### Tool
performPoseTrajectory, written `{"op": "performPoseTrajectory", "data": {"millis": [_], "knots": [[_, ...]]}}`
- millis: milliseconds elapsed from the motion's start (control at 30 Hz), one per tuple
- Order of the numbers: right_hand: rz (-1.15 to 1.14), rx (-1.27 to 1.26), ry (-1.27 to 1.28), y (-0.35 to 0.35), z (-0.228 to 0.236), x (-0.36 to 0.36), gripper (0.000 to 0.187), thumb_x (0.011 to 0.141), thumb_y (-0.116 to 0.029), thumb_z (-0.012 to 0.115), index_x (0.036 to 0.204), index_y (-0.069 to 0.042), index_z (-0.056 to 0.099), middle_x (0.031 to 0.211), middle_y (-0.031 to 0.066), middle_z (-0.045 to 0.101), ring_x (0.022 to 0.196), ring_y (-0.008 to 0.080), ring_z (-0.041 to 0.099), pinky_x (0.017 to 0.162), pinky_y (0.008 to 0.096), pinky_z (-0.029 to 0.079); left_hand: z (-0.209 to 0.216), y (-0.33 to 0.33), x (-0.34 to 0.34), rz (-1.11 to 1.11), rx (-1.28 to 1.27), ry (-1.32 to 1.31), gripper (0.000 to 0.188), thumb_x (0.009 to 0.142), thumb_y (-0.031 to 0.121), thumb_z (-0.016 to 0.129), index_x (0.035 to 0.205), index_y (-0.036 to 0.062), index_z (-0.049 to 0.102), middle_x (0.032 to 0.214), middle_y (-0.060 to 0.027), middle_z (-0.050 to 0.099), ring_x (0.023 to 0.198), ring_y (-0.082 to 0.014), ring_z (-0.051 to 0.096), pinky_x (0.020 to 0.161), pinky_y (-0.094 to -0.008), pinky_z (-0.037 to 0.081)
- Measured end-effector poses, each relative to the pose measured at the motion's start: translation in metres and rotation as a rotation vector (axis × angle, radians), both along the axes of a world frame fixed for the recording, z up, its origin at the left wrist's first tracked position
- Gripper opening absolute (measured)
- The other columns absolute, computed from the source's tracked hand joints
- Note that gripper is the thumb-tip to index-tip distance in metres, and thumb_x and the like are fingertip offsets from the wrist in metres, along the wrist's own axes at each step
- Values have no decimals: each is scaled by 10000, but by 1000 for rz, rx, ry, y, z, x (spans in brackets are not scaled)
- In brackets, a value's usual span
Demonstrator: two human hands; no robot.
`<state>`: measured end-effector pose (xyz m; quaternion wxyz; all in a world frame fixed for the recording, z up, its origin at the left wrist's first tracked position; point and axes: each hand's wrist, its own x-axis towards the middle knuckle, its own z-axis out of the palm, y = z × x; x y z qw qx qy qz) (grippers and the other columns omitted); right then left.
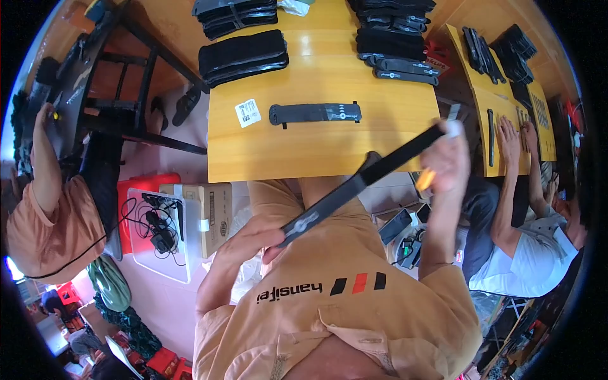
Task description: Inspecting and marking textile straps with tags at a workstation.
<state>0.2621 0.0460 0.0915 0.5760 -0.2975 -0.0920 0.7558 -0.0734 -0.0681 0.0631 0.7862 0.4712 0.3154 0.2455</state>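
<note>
a black strap [364, 179] slanted in front of the person, its lower end pinched in the left hand [253, 244], while the blurred right hand [446, 161] curled around an orange object [425, 180] at the upper end; whether it gripped the strap too, i could not tell. beyond, on the bench [253, 155], a second strap [304, 114] lay beside a white label [248, 113], with black stacks [244, 54] behind.
</note>
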Motion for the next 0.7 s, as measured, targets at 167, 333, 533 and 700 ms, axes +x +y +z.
{"op": "performPoseTrajectory", "data": {"millis": [167,333,533,700], "knots": [[77,457,329,49,21,96,214,915,-182,379,767,-44,452,476,-26,348,322,30,289,264,165,247,-2,-38,-34,-85,-14,-38,409,871,303,469,549,52,485,476,-15,476,442,-106,473,419,-241,344],[-134,591,-262,47,40,126,129,900,-142,433,833,-44,482,532,-34,343,338,21,253,273,161,222,-13,-71,-66,270,-197,59,408,876,292,456,555,45,507,483,-33,507,416,-112,478,400,-244,346],[155,463,-877,25,-5,17,305,882,-333,469,781,-59,557,477,-29,412,318,18,264,314,169,188,-4,-52,-50,197,70,175,400,883,270,438,559,42,495,466,-6,489,424,-89,472,403,-236,335],[407,426,-996,-26,-32,-55,124,716,15,597,825,-35,627,711,7,604,559,29,491,504,176,392,15,-39,-30,286,64,392,360,885,185,439,564,31,493,464,-1,483,421,-64,457,394,-221,326]]}}
